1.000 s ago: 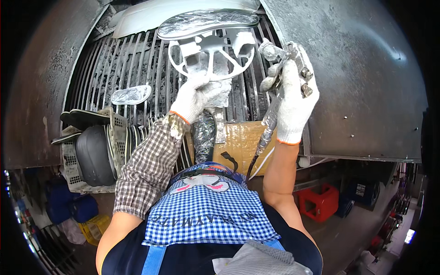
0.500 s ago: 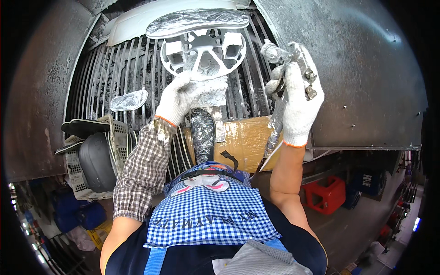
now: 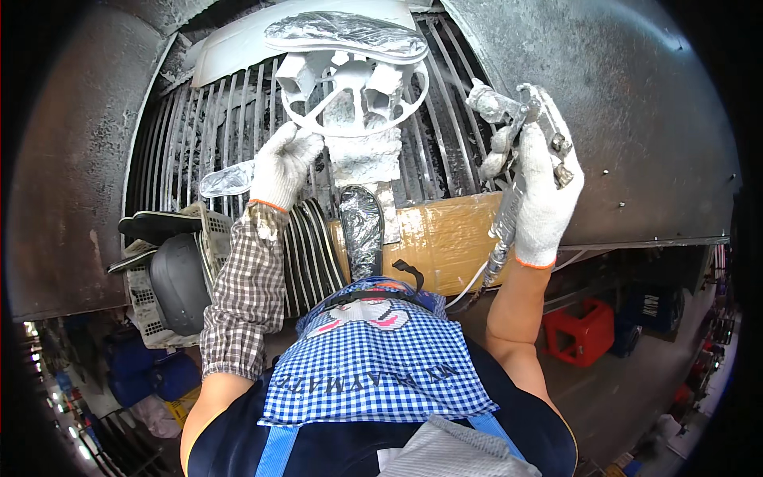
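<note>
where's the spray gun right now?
Head view, upper right: the spray gun is gripped in the gloved right hand, nozzle aimed left toward the sole on the round white stand.

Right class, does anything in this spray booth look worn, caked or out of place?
Yes. The round turntable rack and its post are caked in lumpy white overspray, as is the spray gun in the right hand. The left hand touches the rack's rim.

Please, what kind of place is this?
Probably a factory spray booth: the right hand holds a paint-crusted spray gun, a shoe sole sits on a coated stand, before a slatted grille.
</note>
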The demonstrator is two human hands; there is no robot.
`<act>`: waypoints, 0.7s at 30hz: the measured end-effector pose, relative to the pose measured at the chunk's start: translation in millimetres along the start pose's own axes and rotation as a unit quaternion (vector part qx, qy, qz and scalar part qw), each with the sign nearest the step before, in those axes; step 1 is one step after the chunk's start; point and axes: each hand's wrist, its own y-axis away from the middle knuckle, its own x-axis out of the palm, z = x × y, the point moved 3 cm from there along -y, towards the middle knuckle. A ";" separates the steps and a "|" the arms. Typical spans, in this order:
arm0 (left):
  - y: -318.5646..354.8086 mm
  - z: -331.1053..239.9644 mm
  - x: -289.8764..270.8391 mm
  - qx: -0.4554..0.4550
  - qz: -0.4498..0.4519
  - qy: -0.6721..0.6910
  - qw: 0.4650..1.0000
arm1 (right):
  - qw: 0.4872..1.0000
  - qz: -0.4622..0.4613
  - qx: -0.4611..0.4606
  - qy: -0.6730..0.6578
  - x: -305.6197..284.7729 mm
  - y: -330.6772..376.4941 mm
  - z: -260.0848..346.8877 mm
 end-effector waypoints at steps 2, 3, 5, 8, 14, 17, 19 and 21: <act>-3.5 -5.3 -7.9 0.009 -0.017 0.010 1.000 | 1.000 -0.018 -0.009 0.013 0.3 2.4 3.5; -1.4 -5.0 -7.3 0.015 -0.019 0.013 1.000 | 0.999 -0.032 -0.008 0.021 -1.1 1.9 2.7; 2.4 2.9 -6.2 0.015 -0.041 -0.002 0.999 | 1.000 -0.002 0.004 0.010 -0.6 3.0 4.3; 8.0 20.9 1.0 -0.017 -0.022 -0.020 0.999 | 1.000 0.005 0.015 0.016 6.8 6.6 7.6; 26.0 53.6 25.7 -0.050 0.001 0.000 0.999 | 0.996 0.058 0.038 0.048 7.9 4.8 7.4; 31.0 57.5 36.2 -0.068 -0.002 0.002 0.998 | 0.999 0.022 0.028 0.023 13.1 5.3 5.3; 33.2 53.3 42.7 -0.058 0.008 0.004 0.998 | 1.000 0.001 0.021 0.007 12.6 2.8 1.4; 33.3 49.3 41.2 -0.056 0.013 0.013 0.998 | 0.998 0.043 0.037 0.033 12.8 4.8 0.5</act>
